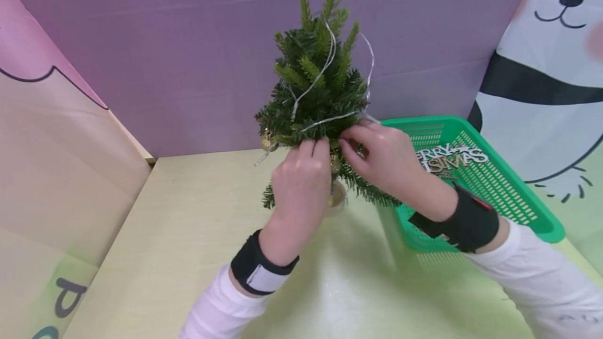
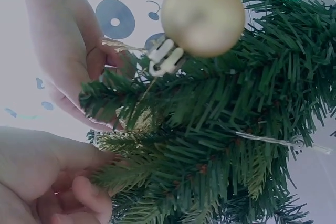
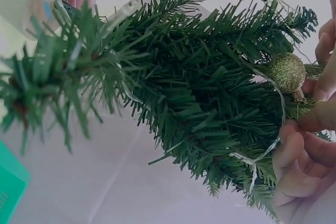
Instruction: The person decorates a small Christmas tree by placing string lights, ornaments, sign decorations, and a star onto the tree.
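The small Christmas tree stands on the counter in front of you, and both your hands are at its near side, about halfway up. Your left hand has its fingers curled in, pinching a light green twig. Your right hand comes in from the other side, thumb and finger brought together, pinching the tree right beside it; I cannot tell whether they also hold the cord of the glittery gold bauble, which hangs just by your fingertips. A smooth gold bauble is on a branch nearby. Clear string lights loop over the foliage. To your right, a green basket holds a Merry Christmas sign
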`<control>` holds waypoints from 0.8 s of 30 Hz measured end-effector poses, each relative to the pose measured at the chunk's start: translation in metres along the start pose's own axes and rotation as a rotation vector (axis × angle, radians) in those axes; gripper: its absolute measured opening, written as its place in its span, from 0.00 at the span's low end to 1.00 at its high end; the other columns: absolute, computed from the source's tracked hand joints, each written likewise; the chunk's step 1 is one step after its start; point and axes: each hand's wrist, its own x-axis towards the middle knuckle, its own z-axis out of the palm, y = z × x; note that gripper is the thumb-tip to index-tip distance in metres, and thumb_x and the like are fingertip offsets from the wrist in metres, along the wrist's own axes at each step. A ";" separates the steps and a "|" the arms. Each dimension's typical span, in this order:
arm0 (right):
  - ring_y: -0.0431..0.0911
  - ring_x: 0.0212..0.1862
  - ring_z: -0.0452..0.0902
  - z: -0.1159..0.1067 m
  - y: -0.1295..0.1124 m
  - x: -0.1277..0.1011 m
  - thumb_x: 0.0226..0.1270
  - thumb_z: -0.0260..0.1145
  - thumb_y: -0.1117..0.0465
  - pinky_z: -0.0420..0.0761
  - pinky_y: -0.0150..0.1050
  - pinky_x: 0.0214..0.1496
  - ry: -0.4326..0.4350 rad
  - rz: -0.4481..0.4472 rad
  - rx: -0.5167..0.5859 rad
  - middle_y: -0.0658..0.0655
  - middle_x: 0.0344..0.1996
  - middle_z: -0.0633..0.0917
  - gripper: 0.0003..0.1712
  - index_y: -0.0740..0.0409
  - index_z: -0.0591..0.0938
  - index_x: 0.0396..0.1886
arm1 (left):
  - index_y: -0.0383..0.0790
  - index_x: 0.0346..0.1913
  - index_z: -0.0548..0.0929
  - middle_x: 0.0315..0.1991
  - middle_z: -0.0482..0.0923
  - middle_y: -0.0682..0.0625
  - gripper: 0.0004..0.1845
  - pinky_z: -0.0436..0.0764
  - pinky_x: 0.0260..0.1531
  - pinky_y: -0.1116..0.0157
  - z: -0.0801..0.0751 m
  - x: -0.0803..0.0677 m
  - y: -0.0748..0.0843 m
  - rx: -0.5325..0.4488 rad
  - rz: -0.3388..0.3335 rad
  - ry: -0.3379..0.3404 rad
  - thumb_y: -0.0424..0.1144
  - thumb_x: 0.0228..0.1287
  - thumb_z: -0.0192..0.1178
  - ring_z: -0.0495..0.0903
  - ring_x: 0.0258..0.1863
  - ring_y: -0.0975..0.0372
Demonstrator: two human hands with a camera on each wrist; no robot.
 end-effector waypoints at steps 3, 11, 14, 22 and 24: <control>0.46 0.20 0.75 -0.003 0.000 -0.002 0.61 0.63 0.61 0.71 0.37 0.17 -0.001 -0.010 0.004 0.55 0.24 0.84 0.07 0.60 0.85 0.32 | 0.40 0.37 0.87 0.30 0.85 0.48 0.06 0.75 0.10 0.70 -0.003 -0.001 -0.001 -0.025 0.020 0.031 0.32 0.61 0.60 0.80 0.20 0.60; 0.37 0.16 0.66 -0.021 0.001 -0.010 0.60 0.62 0.61 0.65 0.31 0.16 -0.012 -0.088 0.028 0.51 0.21 0.81 0.07 0.58 0.85 0.31 | 0.37 0.35 0.86 0.29 0.85 0.47 0.06 0.79 0.18 0.71 -0.021 -0.010 -0.003 -0.153 0.091 0.143 0.30 0.60 0.59 0.82 0.23 0.60; 0.36 0.16 0.66 -0.030 0.004 -0.014 0.59 0.61 0.61 0.65 0.31 0.17 -0.021 -0.100 0.013 0.49 0.18 0.79 0.07 0.56 0.83 0.27 | 0.34 0.34 0.86 0.28 0.85 0.46 0.05 0.80 0.21 0.72 -0.028 -0.015 -0.001 -0.243 0.149 0.186 0.30 0.60 0.59 0.82 0.23 0.60; 0.36 0.15 0.62 -0.045 0.029 -0.025 0.59 0.59 0.60 0.61 0.32 0.16 -0.075 -0.044 -0.090 0.46 0.13 0.74 0.10 0.52 0.77 0.19 | 0.33 0.33 0.84 0.25 0.84 0.48 0.07 0.78 0.25 0.75 -0.031 -0.048 0.007 -0.409 0.420 0.191 0.29 0.61 0.55 0.79 0.22 0.63; 0.36 0.14 0.60 -0.048 0.037 -0.028 0.59 0.60 0.60 0.60 0.32 0.16 -0.103 -0.015 -0.116 0.46 0.12 0.74 0.09 0.52 0.78 0.19 | 0.33 0.35 0.84 0.27 0.83 0.48 0.09 0.79 0.27 0.75 -0.028 -0.059 0.007 -0.416 0.474 0.129 0.30 0.62 0.52 0.80 0.24 0.63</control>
